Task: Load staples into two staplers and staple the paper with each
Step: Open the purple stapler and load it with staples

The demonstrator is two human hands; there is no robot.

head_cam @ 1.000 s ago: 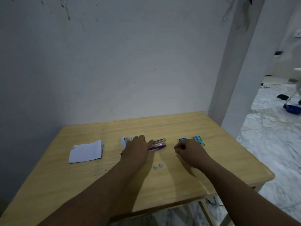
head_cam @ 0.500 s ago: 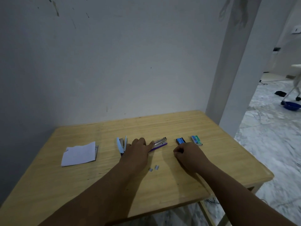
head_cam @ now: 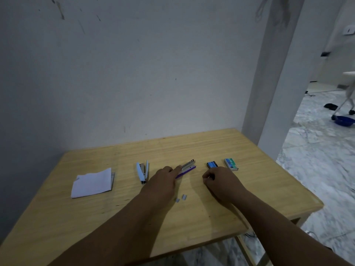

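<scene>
Head view: left hand fingers flat on purple stapler, right hand fingers curled, box lettering illegible

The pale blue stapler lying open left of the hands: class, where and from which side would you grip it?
Grip the pale blue stapler across its joined near end, coming from above on the near side. Its two arms splay apart toward the wall, so that end is the narrowest, and the table around it is clear.

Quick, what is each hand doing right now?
Left hand: open, fingers resting on the purple stapler.
Right hand: curled closed; whether it holds anything cannot be told.
</scene>
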